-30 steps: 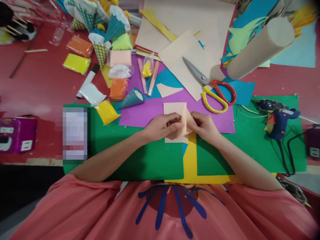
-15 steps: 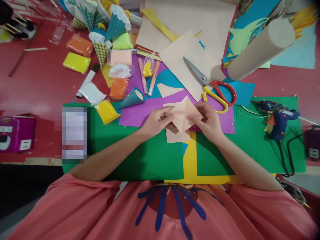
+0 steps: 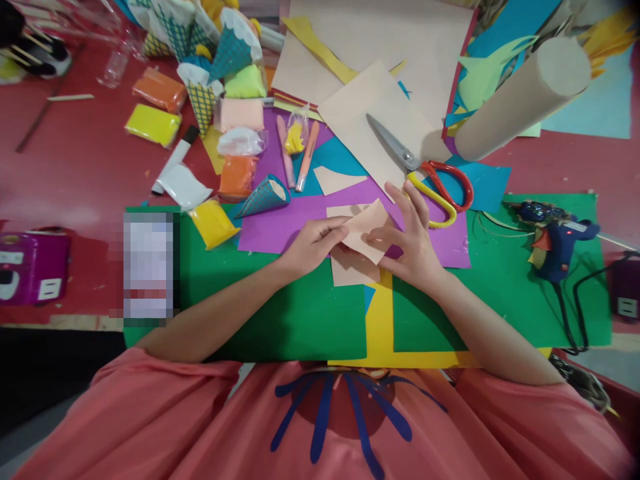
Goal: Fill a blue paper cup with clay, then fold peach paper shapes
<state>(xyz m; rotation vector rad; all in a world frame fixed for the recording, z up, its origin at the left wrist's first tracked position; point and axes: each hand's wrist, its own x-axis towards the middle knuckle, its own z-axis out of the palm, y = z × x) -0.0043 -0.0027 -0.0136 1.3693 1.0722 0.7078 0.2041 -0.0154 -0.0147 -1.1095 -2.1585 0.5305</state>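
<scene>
Head view: one peach paper (image 3: 361, 225) is held up over the lower edge of the purple sheet (image 3: 280, 227), near the inner upper corners of two green sheets (image 3: 280, 327).
Paper's look: pale, plain, bent rather than flat, one corner pointing up towards the purple sheet's upper edge, another down and right.
Under it: one flat piece (image 3: 353, 272) of like colour, crossing the purple sheet's lower edge.
Left hand (image 3: 316, 245): thumb and forefinger pinching the paper's left side.
Right hand (image 3: 415, 250): two fingers raised and spread, one fingertip at the paper's face; whether it pinches, I cannot tell.
Scissors (image 3: 410, 159): one pair, one handle red, one yellow, across the purple sheet's upper edge.
Packets (image 3: 238, 179): eight; two orange, two yellow, two whitish, one lime, one pink.
Pinkish markers (image 3: 306, 160): two, by the purple sheet's upper edge.
Loose cone (image 3: 265, 197): one, blue, crosshatched, at the purple sheet's left edge.
Glue gun (image 3: 561, 250): one, near the right green sheet's outer edge.
</scene>
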